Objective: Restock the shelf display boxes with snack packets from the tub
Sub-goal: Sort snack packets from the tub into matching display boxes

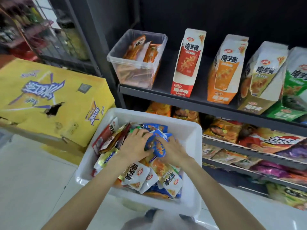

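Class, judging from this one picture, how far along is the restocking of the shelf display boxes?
Done: nothing can be confirmed; the red display box and orange display box show packets. In hand: the left hand and right hand gather blue snack packets inside the white tub. Left: the tub holds many packets.

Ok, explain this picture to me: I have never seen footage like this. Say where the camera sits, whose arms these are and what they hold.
There is no machine. The one picture comes from a camera on a person's head, looking down at their own bare arms. Both hands reach into a white tub full of snack packets. The left hand and right hand together grip a bunch of blue packets. On the dark shelf above stand four display boxes: red, orange, tan and green. A clear bin stands left of them, a yellow carton on the floor.
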`<state>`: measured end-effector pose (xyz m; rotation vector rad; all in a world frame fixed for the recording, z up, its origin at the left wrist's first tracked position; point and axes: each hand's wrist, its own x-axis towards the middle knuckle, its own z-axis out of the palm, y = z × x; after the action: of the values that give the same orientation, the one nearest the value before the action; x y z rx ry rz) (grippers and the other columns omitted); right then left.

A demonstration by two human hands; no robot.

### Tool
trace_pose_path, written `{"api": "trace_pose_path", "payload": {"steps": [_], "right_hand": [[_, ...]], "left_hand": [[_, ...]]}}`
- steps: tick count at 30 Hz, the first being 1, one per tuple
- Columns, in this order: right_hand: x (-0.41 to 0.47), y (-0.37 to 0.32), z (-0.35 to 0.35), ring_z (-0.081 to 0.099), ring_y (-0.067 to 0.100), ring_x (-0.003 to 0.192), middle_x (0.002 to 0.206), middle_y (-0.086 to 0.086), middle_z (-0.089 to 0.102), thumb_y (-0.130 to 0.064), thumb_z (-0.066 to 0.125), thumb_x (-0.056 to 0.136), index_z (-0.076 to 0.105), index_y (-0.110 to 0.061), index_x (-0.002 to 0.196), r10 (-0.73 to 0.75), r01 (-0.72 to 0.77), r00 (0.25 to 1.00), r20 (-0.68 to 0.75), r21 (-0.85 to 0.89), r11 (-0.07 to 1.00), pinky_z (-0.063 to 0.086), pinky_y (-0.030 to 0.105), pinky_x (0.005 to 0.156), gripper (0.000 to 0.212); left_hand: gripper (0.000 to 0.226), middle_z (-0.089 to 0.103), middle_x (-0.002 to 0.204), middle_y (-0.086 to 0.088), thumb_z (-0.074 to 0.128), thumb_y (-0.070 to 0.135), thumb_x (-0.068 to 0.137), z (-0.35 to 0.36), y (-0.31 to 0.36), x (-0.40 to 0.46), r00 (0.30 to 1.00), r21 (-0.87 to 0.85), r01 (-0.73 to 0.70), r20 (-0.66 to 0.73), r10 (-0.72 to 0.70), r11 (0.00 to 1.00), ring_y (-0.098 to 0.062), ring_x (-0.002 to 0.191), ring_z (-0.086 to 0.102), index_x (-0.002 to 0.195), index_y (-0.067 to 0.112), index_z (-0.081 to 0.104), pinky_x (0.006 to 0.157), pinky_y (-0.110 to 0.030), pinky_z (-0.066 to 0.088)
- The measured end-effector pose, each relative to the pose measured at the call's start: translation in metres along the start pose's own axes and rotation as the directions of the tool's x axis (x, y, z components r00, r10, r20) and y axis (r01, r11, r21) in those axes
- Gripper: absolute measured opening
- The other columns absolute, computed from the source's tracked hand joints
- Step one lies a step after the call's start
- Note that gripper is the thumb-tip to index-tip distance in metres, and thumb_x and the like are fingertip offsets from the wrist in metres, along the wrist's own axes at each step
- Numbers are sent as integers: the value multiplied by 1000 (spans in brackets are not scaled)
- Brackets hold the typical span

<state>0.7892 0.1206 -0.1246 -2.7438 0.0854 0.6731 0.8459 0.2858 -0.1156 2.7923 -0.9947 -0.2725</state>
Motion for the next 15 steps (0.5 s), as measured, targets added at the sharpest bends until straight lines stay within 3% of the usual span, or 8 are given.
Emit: {"api": "trace_pose_path", "payload": {"steps": [3, 5, 7, 9, 11, 13, 15], "right_hand": [[-7, 2, -1, 41, 37, 111, 132, 13, 33, -44, 71, 77, 21, -38, 146, -22, 25, 998, -51, 56, 998, 41, 44, 97, 85], [-18, 2, -4, 41, 34, 116, 132, 12, 34, -44, 71, 77, 24, -33, 145, -16, 31, 989, -150, 97, 995, 42, 42, 97, 84], [-30, 0, -8, 42, 30, 119, 131, 9, 38, -44, 70, 77, 31, -26, 143, -50, 80, 956, -289, 93, 993, 39, 40, 100, 79], [-39, 3, -12, 49, 28, 112, 121, 6, 49, -40, 75, 71, 43, -21, 135, -177, 161, 871, -459, -74, 984, 37, 43, 102, 75], [-46, 9, -16, 52, 25, 103, 110, 4, 55, -34, 82, 59, 44, -21, 129, -239, 153, 799, -552, -198, 968, 35, 50, 103, 81], [-55, 15, -23, 51, 23, 108, 117, 4, 55, -34, 84, 58, 40, -21, 132, -252, 122, 767, -590, -251, 960, 31, 55, 106, 86], [-66, 20, -33, 43, 23, 124, 134, 7, 46, -34, 84, 63, 37, -22, 138, -216, 95, 716, -664, -214, 972, 24, 57, 112, 89]], "left_hand": [[68, 40, 144, -1, 56, 49, 88, 0, -1, 12, 1000, -88, -20, 19, 22, 996, -23, 132, 33, 145, 21, 33, 106, -34, 30], [76, 40, 146, -2, 59, 54, 85, -4, -2, 21, 995, -146, -30, 90, 43, 989, -23, 133, 35, 147, 21, 30, 106, -33, 30], [76, 51, 137, 2, 65, 52, 81, -11, -1, 25, 988, -319, -53, 122, 97, 946, -19, 127, 45, 145, 24, 34, 102, -34, 37], [62, 63, 117, 6, 72, 40, 81, -23, -1, 27, 984, -492, -64, 115, 137, 869, -13, 111, 57, 136, 27, 46, 90, -30, 46], [41, 65, 99, 8, 73, 29, 82, -38, -1, 29, 985, -570, -39, 114, 126, 821, -10, 94, 61, 121, 27, 60, 76, -20, 45], [25, 64, 93, 11, 69, 29, 85, -51, 1, 28, 985, -562, -39, 119, 127, 826, -7, 86, 59, 109, 23, 68, 70, -11, 42], [13, 65, 91, 13, 65, 29, 88, -57, 4, 26, 990, -585, -66, 64, 127, 809, -6, 86, 60, 98, 24, 69, 75, -15, 44]]}}
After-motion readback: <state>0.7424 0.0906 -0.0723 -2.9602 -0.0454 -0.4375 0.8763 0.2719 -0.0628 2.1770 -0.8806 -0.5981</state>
